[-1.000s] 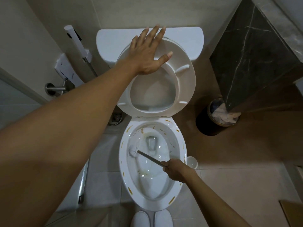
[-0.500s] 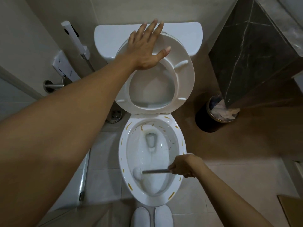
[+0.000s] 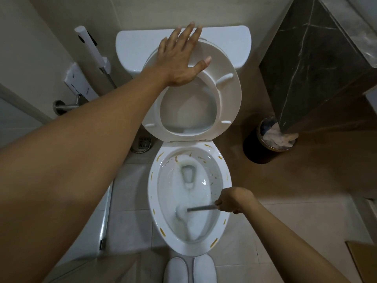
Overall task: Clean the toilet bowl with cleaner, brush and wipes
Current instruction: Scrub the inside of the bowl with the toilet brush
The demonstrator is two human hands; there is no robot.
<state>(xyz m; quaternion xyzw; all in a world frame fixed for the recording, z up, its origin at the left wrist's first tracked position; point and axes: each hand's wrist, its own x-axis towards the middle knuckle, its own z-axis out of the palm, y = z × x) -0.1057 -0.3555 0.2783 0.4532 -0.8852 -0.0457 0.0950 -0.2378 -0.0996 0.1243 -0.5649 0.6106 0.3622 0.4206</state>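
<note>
**A:** Since the brush (image 3: 182, 213) is down in the toilet bowl (image 3: 190, 198), I'd say this is mid-scrub. The right hand (image 3: 234, 200) is clenched around the handle, and the white head sits low on the near-left inside wall, with the handle running almost level across the bowl from the right rim.

**B:** And the left hand (image 3: 181, 58)?

**A:** Flat, fingers spread, pressing the raised seat (image 3: 230, 92) back toward the tank (image 3: 230, 43). Not gripping anything, just bracing.

**B:** So how much is actually done?

**A:** Hard to call it more than partway. The lower bowl looks foamy white, so my guess is cleaner went in already. But there are orange-yellow streaks (image 3: 160, 156) dotted round the rim, plus brownish smears on the far inside wall, and specks down the right side. None of that looks scrubbed off.

**B:** Wipes?

**A:** No wipes or cleaner bottle that I can pick out anywhere. The bin (image 3: 265, 148) on the right holds crumpled white stuff, can't tell what. So I reckon what's left is brushing the upper wall and under the rim, then wiping rim and seat.

**B:** Seat looks clean already tbh.

**A:** From this angle yeah, no marks showing on its underside.
</note>
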